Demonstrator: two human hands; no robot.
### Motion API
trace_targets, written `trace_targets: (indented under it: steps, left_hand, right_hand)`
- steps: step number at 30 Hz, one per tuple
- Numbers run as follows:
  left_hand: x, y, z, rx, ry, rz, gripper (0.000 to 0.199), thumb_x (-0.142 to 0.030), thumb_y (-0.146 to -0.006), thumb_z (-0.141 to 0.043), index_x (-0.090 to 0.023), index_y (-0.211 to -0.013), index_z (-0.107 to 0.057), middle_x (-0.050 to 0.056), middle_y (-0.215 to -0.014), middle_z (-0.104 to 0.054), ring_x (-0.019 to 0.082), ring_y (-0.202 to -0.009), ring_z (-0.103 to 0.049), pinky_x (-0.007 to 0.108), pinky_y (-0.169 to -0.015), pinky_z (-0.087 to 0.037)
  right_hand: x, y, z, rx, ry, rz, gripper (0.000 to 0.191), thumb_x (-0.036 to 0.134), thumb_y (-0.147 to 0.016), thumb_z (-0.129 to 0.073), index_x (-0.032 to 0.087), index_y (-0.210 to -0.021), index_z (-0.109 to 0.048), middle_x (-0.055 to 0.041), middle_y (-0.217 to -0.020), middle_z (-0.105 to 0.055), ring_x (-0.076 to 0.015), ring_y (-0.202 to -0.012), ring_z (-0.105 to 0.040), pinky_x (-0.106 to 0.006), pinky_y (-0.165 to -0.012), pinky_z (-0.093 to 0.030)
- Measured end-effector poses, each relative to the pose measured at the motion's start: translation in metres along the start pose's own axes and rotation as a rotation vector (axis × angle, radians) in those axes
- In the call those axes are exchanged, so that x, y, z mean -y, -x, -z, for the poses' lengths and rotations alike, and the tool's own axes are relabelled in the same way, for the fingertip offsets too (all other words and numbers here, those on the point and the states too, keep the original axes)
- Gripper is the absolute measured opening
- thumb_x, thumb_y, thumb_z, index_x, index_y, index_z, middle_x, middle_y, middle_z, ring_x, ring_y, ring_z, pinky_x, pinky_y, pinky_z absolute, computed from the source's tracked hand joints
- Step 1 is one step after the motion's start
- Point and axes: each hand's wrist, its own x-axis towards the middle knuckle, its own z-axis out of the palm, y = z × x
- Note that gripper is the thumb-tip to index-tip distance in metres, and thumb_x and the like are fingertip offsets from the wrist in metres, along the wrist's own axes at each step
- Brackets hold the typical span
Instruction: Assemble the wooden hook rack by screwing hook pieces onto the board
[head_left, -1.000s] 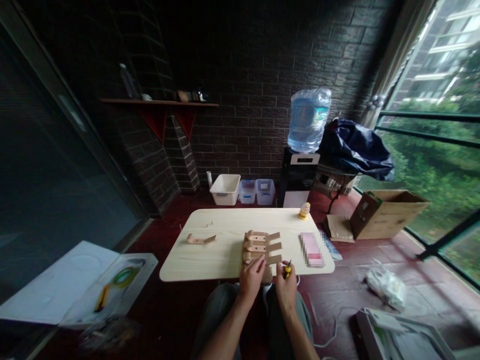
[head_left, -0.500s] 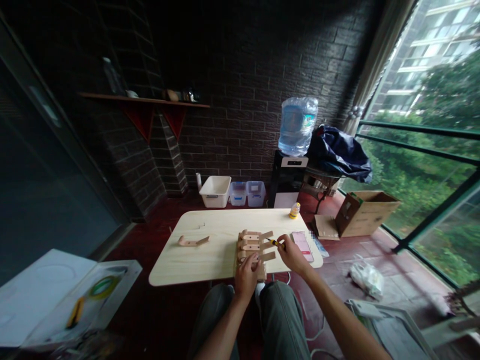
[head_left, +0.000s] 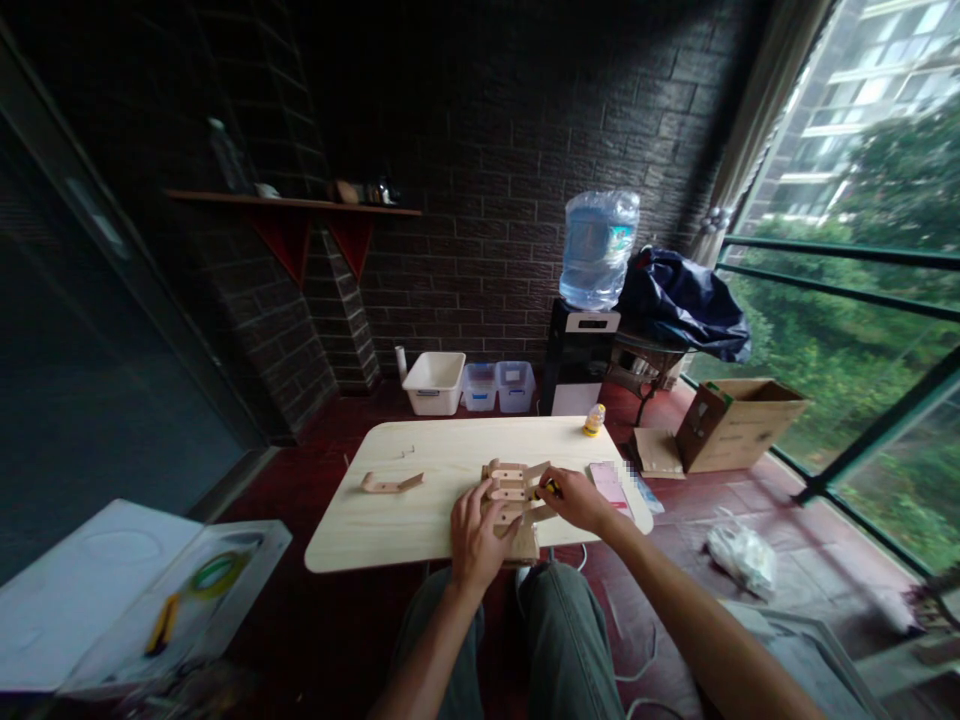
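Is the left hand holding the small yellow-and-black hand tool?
No, the small yellow-and-black hand tool is in the right hand, while the left hand touches the light-brown wooden pieces.

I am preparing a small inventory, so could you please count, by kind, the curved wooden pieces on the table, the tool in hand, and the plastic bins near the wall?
Curved pale wooden pieces: 4 (3 on the brown block, 1 apart)
Yellow-and-black hand tool: 1
White plastic bin: 1
Translucent plastic bins: 2
Total: 8
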Motion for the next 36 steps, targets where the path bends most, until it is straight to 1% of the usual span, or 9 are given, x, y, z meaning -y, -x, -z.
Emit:
trace_targets:
  steps: [3, 6, 10, 14, 18, 22, 27, 32, 36]
  left_hand:
    - [-0.006, -0.007, -0.002, 0.09, 0.004, 0.035, 0.018, -0.041, -0.09, -0.072, -0.027, -0.102, -0.076, 0.009, -0.126, -0.071, 0.028, -0.117, -0.066, 0.041, -0.105, -0.051]
    - [-0.015, 0.006, -0.015, 0.267, 0.071, 0.125, 0.021, -0.039, -0.099, -0.06, -0.026, -0.104, -0.076, 0.006, -0.104, -0.079, 0.02, -0.092, -0.074, 0.028, -0.083, -0.056]
    - [-0.025, 0.019, -0.035, 0.369, 0.004, 0.267, 0.029, -0.039, -0.1, -0.058, -0.025, -0.117, -0.077, 0.008, -0.096, -0.081, 0.022, -0.089, -0.077, 0.026, -0.073, -0.055]
    - [-0.027, 0.011, -0.046, 0.388, -0.064, 0.32, 0.031, -0.04, -0.099, -0.059, -0.025, -0.119, -0.077, 0.01, -0.102, -0.082, 0.024, -0.091, -0.078, 0.027, -0.072, -0.055]
    - [-0.022, 0.004, -0.051, 0.401, -0.025, 0.32, 0.027, -0.037, -0.1, -0.057, -0.028, -0.11, -0.08, 0.007, -0.101, -0.083, 0.021, -0.092, -0.078, 0.025, -0.073, -0.055]
    - [-0.016, 0.007, -0.056, 0.369, 0.012, 0.305, 0.024, -0.033, -0.099, -0.059, -0.028, -0.108, -0.081, 0.007, -0.102, -0.083, 0.02, -0.093, -0.078, 0.025, -0.076, -0.056]
    - [-0.015, 0.008, -0.057, 0.351, -0.031, 0.332, 0.02, -0.034, -0.096, -0.064, -0.03, -0.1, -0.083, 0.007, -0.091, -0.083, 0.02, -0.084, -0.078, 0.023, -0.068, -0.053]
    - [-0.014, 0.007, -0.055, 0.361, -0.048, 0.355, 0.021, -0.036, -0.096, -0.063, -0.031, -0.103, -0.083, 0.006, -0.092, -0.083, 0.02, -0.083, -0.077, 0.024, -0.066, -0.051]
    - [-0.01, 0.008, -0.057, 0.366, -0.082, 0.351, 0.024, -0.037, -0.097, -0.061, -0.031, -0.098, -0.084, 0.006, -0.087, -0.082, 0.019, -0.078, -0.076, 0.023, -0.064, -0.049]
  right_hand:
    - [-0.001, 0.0, 0.0, -0.001, 0.002, 0.014, 0.012, 0.026, -0.093, -0.061, 0.02, -0.096, -0.07, -0.0059, -0.092, -0.075, -0.0175, -0.08, -0.066, -0.026, -0.072, -0.045]
    - [-0.006, 0.001, -0.003, 0.002, 0.002, 0.011, 0.012, 0.026, -0.093, -0.061, 0.02, -0.096, -0.07, -0.006, -0.093, -0.075, -0.0175, -0.081, -0.067, -0.027, -0.073, -0.045]
    - [-0.012, 0.002, -0.007, 0.012, 0.011, -0.022, 0.012, 0.028, -0.092, -0.062, 0.02, -0.096, -0.071, -0.0062, -0.094, -0.076, -0.0183, -0.082, -0.067, -0.027, -0.074, -0.045]
    - [-0.014, 0.003, -0.008, 0.017, -0.002, -0.008, 0.011, 0.028, -0.091, -0.064, 0.02, -0.095, -0.071, -0.006, -0.093, -0.075, -0.0183, -0.082, -0.067, -0.027, -0.074, -0.045]
    - [-0.013, 0.003, -0.007, 0.028, -0.018, -0.008, 0.009, 0.026, -0.09, -0.066, 0.02, -0.094, -0.07, -0.0053, -0.093, -0.075, -0.0174, -0.081, -0.066, -0.026, -0.073, -0.045]
    - [-0.012, 0.0, -0.007, 0.043, -0.003, -0.006, 0.008, 0.026, -0.089, -0.067, 0.02, -0.094, -0.07, -0.0053, -0.092, -0.075, -0.0182, -0.083, -0.067, -0.026, -0.074, -0.045]
    - [-0.009, -0.006, -0.01, 0.088, 0.056, 0.036, 0.01, 0.027, -0.091, -0.065, 0.019, -0.095, -0.07, -0.0074, -0.095, -0.076, -0.0193, -0.085, -0.068, -0.027, -0.074, -0.045]
    - [-0.004, -0.011, -0.016, 0.131, 0.123, 0.046, 0.012, 0.026, -0.092, -0.063, 0.019, -0.098, -0.07, -0.0081, -0.095, -0.076, -0.0195, -0.086, -0.069, -0.026, -0.075, -0.045]
    - [0.004, -0.017, -0.014, 0.189, 0.184, 0.109, 0.014, 0.023, -0.093, -0.063, 0.018, -0.104, -0.07, -0.0091, -0.1, -0.075, -0.0206, -0.092, -0.069, -0.027, -0.079, -0.047]
